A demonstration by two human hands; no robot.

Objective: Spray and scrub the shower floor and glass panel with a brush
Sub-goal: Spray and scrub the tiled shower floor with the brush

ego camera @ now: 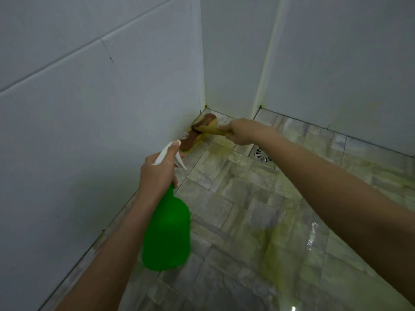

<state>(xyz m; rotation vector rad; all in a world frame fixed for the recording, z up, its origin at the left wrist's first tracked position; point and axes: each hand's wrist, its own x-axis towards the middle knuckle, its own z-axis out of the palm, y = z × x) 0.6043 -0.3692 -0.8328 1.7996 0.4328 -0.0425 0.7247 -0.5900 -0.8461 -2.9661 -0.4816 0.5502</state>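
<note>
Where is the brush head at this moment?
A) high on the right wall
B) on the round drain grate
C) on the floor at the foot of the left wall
C: the scrub brush in the right hand lies on the floor against the left wall.

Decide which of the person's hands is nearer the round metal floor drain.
Right. The right hand, gripping the yellow brush handle, is just beside the round metal floor drain; the left hand, holding the green plastic spray bottle, is farther to its left.

Dim, cool light; glare on wet floor [313, 234] lower right; soft focus; wide-angle edge bending.
</note>
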